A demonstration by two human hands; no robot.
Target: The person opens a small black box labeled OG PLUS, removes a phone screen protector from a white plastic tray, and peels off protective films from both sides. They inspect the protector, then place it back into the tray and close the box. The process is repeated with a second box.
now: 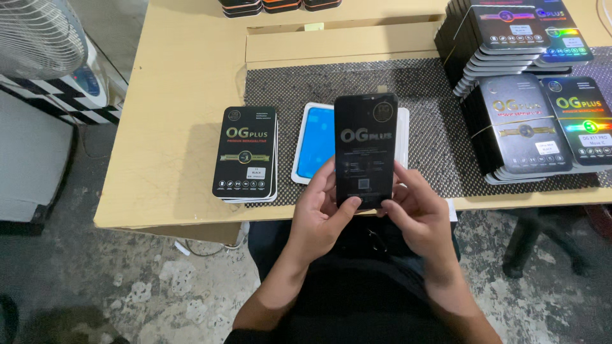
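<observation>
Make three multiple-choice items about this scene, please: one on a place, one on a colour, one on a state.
1. Where does the small pile of black flat packages lie?
A. on the floor
B. on the wooden table, left of the white tray
C. on the fan

2. What colour is the film inside the white tray?
A. red
B. green
C. blue

3. How is the black flat package held?
A. by both hands, above the table edge
B. by one hand only
C. it lies flat on the mat

Answers: 1 B, the pile sits left of the tray. 2 C, blue shows inside the rim. 3 A, left hand and right hand both grip its lower end.
</observation>
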